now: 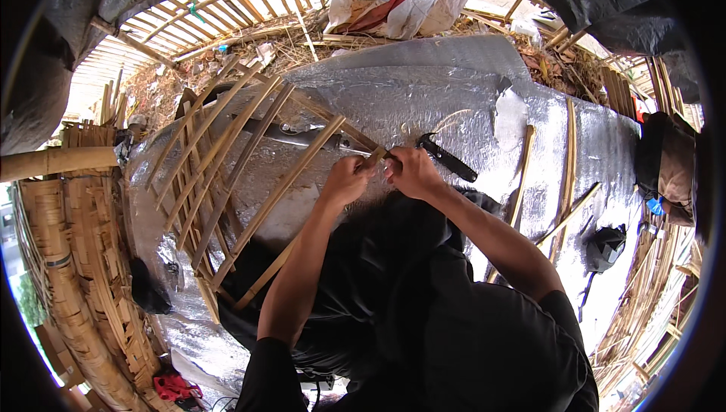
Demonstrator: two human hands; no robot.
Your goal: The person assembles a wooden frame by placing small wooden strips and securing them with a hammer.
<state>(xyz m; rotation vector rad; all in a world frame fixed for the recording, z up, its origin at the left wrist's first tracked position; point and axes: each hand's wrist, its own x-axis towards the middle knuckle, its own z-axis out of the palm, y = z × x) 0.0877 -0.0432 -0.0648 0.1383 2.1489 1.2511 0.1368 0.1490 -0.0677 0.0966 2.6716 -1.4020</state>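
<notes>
A lattice of split bamboo strips point(219, 156) leans across my left side, one corner reaching to my hands. My left hand point(349, 180) is closed around the end of a bamboo strip point(376, 156) at that corner. Fingers bent, my right hand point(413, 174) pinches at the same corner, touching the strip end; anything small between its fingertips is hidden. Just right of it lies a claw hammer point(449, 158) with a black handle. Partly under the lattice rests a long-bladed tool point(291, 135), its kind unclear.
Silvery sheeting point(454, 83) covers the ground. Loose bamboo strips point(567, 162) lie to the right, near a black cap-like item point(605, 248). Bamboo bundles point(72, 253) stand at left. A white and red sack point(401, 3) sits at the far side, beside a bamboo fence point(227, 7).
</notes>
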